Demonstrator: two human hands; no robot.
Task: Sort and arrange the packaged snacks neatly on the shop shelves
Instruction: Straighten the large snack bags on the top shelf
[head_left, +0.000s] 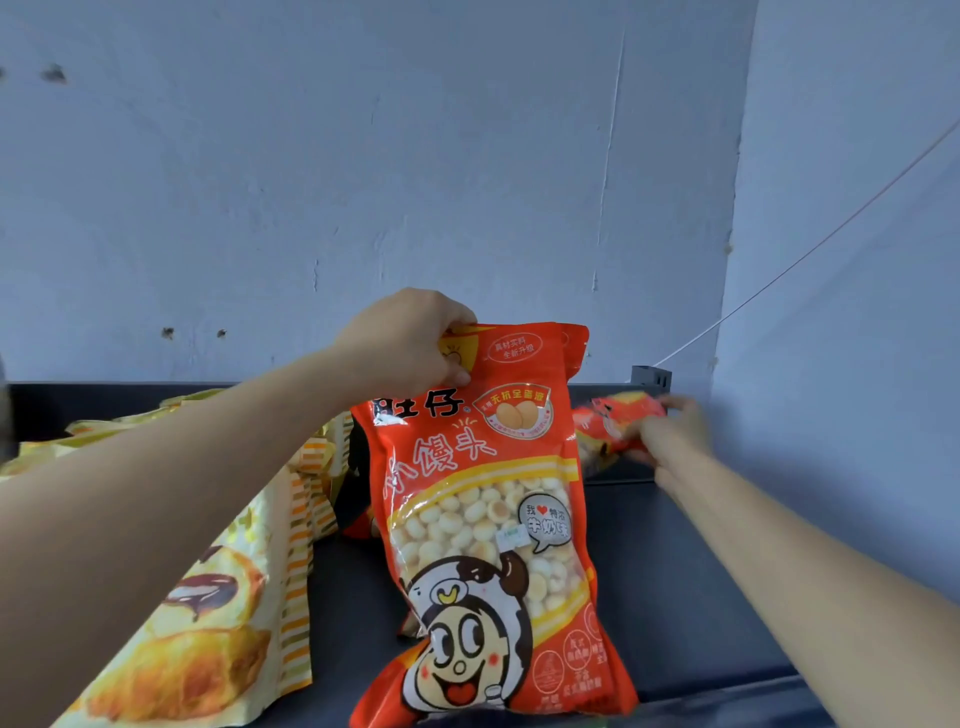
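Observation:
A tall red snack bag (488, 519) with a cartoon face and a window of small round biscuits stands upright on the dark shelf (691, 582). My left hand (410, 343) grips its top left corner, thumb on the front. At the back right corner, my right hand (670, 431), blurred, holds a second red bag (605, 421) that lies tilted against the shelf's rear. Another red bag's top edge shows just behind the upright one.
Yellow pastry bags (218, 623) with striped edges lie stacked on the left of the shelf, partly under my left forearm. A pale wall rises behind, with a side wall close on the right. A thin wire runs from the shelf's bracket (649, 375) up to the right.

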